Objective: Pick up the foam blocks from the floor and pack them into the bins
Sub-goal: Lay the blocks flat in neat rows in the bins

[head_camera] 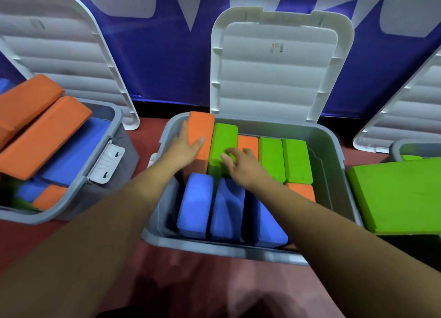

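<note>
The grey middle bin (334, 155) holds orange, green and blue foam blocks packed on edge. My left hand (185, 143) grips a tall orange block (201, 129) at the bin's far left corner, thumb on its face and fingers behind it. My right hand (241, 162) has its fingers curled over the top of the green block (223, 139) beside it. Three blue blocks (195, 205) stand in the near row, with more green blocks (284, 155) and orange ones to the right.
A left bin (112, 117) is heaped with orange blocks (43, 136) and blue ones. At the right, a big green block (401, 196) lies over a third bin (396, 148). White lids (281, 74) lean open against a blue banner. Red floor lies in front.
</note>
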